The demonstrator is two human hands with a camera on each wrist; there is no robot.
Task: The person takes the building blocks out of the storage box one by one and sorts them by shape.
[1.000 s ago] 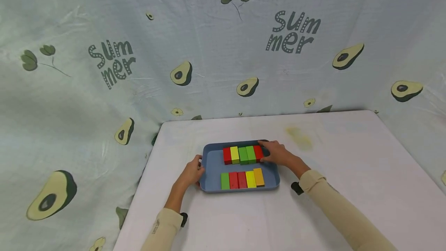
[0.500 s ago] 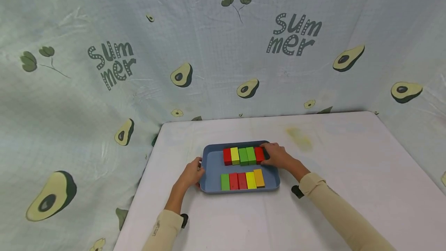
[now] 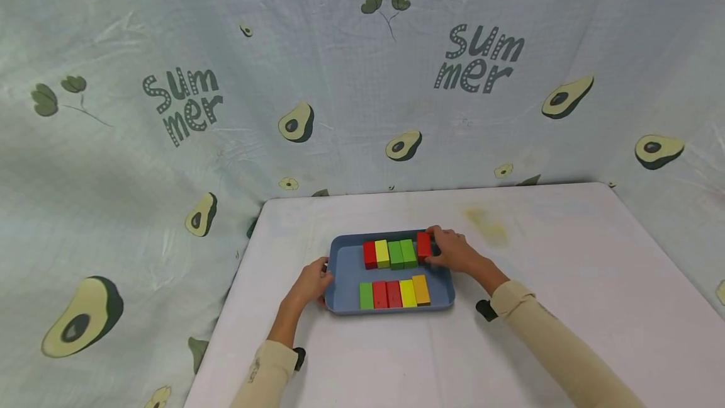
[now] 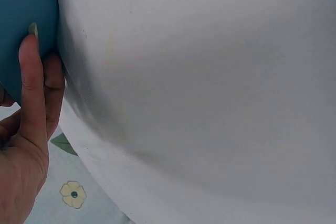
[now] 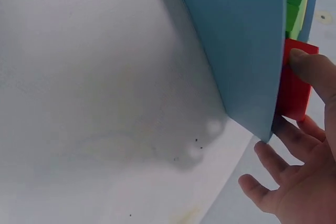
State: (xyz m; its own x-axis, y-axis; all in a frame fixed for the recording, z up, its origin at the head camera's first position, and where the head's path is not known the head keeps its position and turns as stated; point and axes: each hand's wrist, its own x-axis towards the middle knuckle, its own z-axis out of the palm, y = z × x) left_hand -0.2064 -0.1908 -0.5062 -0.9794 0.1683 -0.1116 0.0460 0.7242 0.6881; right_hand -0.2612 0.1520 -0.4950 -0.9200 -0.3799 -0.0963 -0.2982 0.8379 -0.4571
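Head view puts your right hand at the right end of the back row in the tray, thumb and fingers pinching the end red block. That block lies just left of your palm, its long axis running front to back like its row-mates, and a narrow gap parts it from the nearest green block. It sits farther back or higher than the row; you can't be sure which, though lifting looks likelier. Your left hand is well apart from it, fingers fairly straight against the tray's left wall. On the counter you have one tray with ten blocks, five per row: four red, three green, two yellow blocks and one orange block.
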